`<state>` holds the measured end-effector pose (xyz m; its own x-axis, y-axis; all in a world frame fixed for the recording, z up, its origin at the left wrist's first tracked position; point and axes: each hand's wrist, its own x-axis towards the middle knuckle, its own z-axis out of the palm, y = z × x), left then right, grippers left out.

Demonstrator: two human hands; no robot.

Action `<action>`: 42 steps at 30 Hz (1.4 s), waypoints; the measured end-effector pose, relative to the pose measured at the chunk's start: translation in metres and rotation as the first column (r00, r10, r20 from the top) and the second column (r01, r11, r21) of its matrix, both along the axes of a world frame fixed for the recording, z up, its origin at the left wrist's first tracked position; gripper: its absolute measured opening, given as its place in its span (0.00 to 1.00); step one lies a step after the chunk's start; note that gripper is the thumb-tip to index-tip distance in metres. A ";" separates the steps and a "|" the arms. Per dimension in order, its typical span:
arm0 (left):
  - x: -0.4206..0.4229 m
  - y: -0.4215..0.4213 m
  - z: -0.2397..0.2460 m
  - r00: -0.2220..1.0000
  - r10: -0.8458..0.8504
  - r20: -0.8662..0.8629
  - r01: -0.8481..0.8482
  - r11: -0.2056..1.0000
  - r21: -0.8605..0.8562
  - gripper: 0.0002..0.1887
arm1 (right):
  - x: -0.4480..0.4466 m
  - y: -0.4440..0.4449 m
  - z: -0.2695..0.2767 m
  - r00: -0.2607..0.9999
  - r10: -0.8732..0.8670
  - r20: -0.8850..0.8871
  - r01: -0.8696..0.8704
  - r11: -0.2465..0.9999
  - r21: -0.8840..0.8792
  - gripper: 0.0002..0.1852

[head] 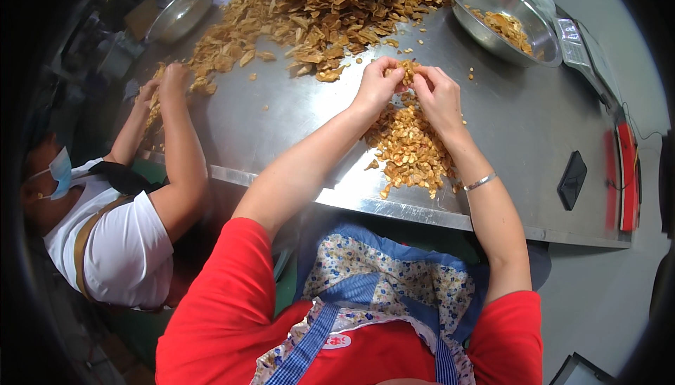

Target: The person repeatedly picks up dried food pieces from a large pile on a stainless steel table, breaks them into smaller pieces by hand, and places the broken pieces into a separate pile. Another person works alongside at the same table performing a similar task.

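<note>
Both hands meet over the steel table (506, 137), pinching a cluster of dried golden-brown pieces (408, 71) between them. My left hand (381, 85) grips it from the left, with thumb and fingers together. From the other side my right hand (439, 95) has its fingertips on the same cluster. Directly below, a heap of small yellow-brown dried pieces (411, 147) spreads toward the table's front edge, between my forearms. What exactly the pieces are cannot be told. Part of the cluster is hidden by my fingers.
A large mound of dried brown slices (337, 10) covers the back. At back right stands a steel basin (474, 26) holding some slices, beside a scale (576, 47). Another basin (182, 10) is at back left. A phone (572, 180) lies right. A masked co-worker (121, 248) handles pieces at left.
</note>
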<state>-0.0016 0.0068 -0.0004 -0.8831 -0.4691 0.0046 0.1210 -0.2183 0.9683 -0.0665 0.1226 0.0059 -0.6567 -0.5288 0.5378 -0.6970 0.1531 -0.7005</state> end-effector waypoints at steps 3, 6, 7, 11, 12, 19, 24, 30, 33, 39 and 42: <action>0.000 -0.001 0.001 1.000 -0.024 -0.004 0.024 1.000 0.001 0.07 | 0.002 0.000 0.007 1.000 0.002 0.005 -0.002 0.999 0.038 0.08; 0.002 -0.005 0.006 0.998 -0.047 0.043 0.051 0.994 -0.095 0.07 | -0.006 0.000 0.004 0.998 0.040 -0.039 -0.040 0.999 -0.001 0.08; 0.002 -0.005 0.007 0.997 -0.057 0.051 0.063 0.991 -0.117 0.07 | -0.006 0.001 0.004 0.995 0.056 0.083 -0.055 0.998 -0.019 0.09; 0.001 -0.007 0.008 0.974 -0.219 -0.060 0.226 0.958 0.174 0.11 | -0.017 0.001 -0.005 0.811 0.226 0.540 -0.113 0.965 -0.235 0.09; 0.001 -0.008 0.008 0.971 -0.228 -0.078 0.239 0.948 0.211 0.12 | -0.019 0.001 -0.006 0.719 0.297 0.628 -0.113 0.942 -0.316 0.09; 0.004 -0.009 0.015 0.977 -0.212 -0.033 0.214 0.950 0.226 0.09 | -0.016 0.003 0.002 0.995 -0.097 0.021 0.098 0.993 -0.067 0.08; 0.003 -0.009 0.010 0.988 -0.154 0.021 0.151 0.985 0.088 0.08 | -0.010 0.002 0.003 0.987 -0.020 0.157 0.019 1.000 0.010 0.12; 0.002 -0.013 0.010 0.967 -0.250 -0.048 0.254 0.938 0.235 0.05 | -0.026 0.003 -0.005 0.839 0.208 0.502 -0.139 0.975 -0.170 0.10; 0.002 -0.016 0.008 0.960 -0.267 -0.087 0.281 0.909 0.307 0.04 | -0.022 0.003 -0.004 0.831 0.239 0.502 -0.168 0.969 -0.182 0.10; -0.001 -0.024 -0.003 0.924 -0.343 -0.167 0.381 0.795 0.472 0.04 | -0.017 0.002 -0.009 0.996 0.045 0.072 -0.048 0.998 0.040 0.12; 0.001 -0.023 -0.001 0.905 -0.377 -0.196 0.421 0.728 0.540 0.05 | -0.019 0.000 -0.014 0.992 0.047 0.120 -0.050 0.998 0.026 0.13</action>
